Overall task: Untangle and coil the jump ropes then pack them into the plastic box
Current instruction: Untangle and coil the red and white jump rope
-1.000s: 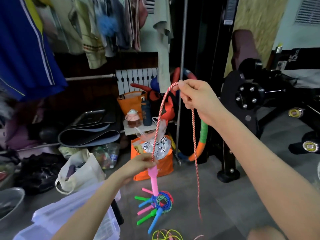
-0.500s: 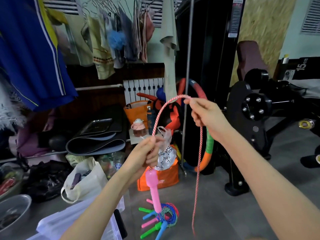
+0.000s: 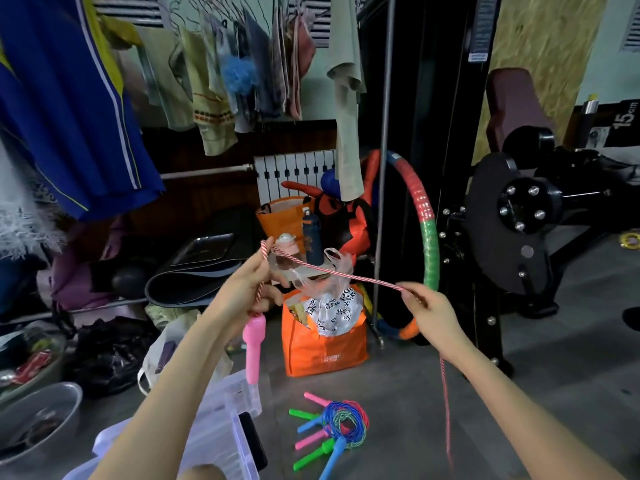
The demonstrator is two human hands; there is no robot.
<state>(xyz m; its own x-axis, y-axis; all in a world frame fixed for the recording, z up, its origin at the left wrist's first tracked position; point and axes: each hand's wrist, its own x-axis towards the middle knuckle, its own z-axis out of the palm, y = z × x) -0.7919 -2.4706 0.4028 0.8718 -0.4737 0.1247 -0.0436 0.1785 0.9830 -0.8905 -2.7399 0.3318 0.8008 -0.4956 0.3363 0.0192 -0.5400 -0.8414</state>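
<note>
A red-and-white striped jump rope (image 3: 332,271) stretches between my hands at chest height. My left hand (image 3: 247,289) grips a loop of it, and its pink handle (image 3: 253,344) hangs below the fist. My right hand (image 3: 427,311) pinches the rope farther along, and the free end dangles down past my right wrist toward the floor. A pile of coiled ropes with pink, green and blue handles (image 3: 332,427) lies on the grey floor. The clear plastic box (image 3: 221,431) sits low left, partly behind my left forearm.
An orange bag (image 3: 323,341) with a plastic sack in it stands just beyond my hands. A taped hoop (image 3: 427,237) leans on a black weight machine (image 3: 519,216) at right. Clothes hang overhead; bags, a rolled mat and a metal bowl (image 3: 38,420) crowd the left.
My right hand dropped from high up to the level of my left hand and moved right, pulling the rope sideways. My left hand rose and closed round a loop of rope.
</note>
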